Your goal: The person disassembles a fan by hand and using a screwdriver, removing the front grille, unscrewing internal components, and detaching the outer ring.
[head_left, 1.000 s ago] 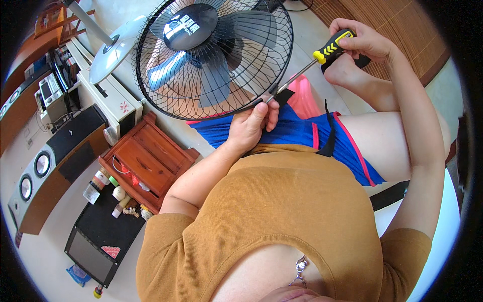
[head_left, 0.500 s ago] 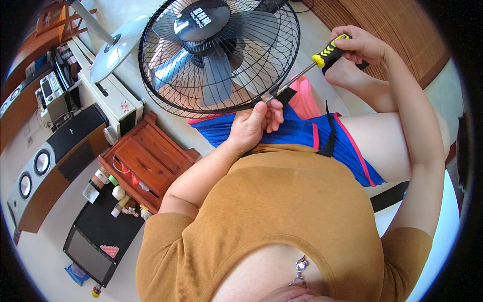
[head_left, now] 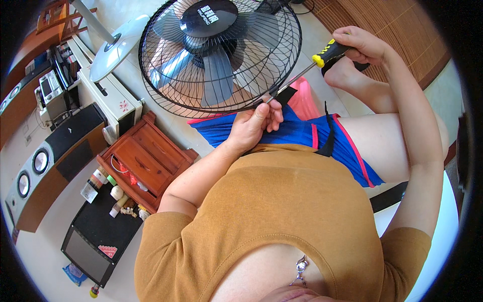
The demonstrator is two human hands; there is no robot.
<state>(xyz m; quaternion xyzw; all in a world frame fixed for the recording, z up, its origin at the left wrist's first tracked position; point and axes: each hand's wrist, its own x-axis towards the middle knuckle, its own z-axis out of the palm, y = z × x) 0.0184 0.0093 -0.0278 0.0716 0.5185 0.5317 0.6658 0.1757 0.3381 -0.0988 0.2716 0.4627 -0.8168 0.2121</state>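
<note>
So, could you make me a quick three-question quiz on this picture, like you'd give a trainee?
1. Which hand holds the screwdriver by its handle: the person's left or right?
2. True or false: the screwdriver's handle is solid red.
3. Fill in the blank: the left hand is at the near edge of the wire-caged ____.

Key:
1. The right hand.
2. False; it is black and yellow.
3. Fan.

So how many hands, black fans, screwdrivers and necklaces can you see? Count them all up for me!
Left hand and right hand: 2
Black fan: 1
Screwdriver: 1
Necklace: 1
Total: 5
</note>
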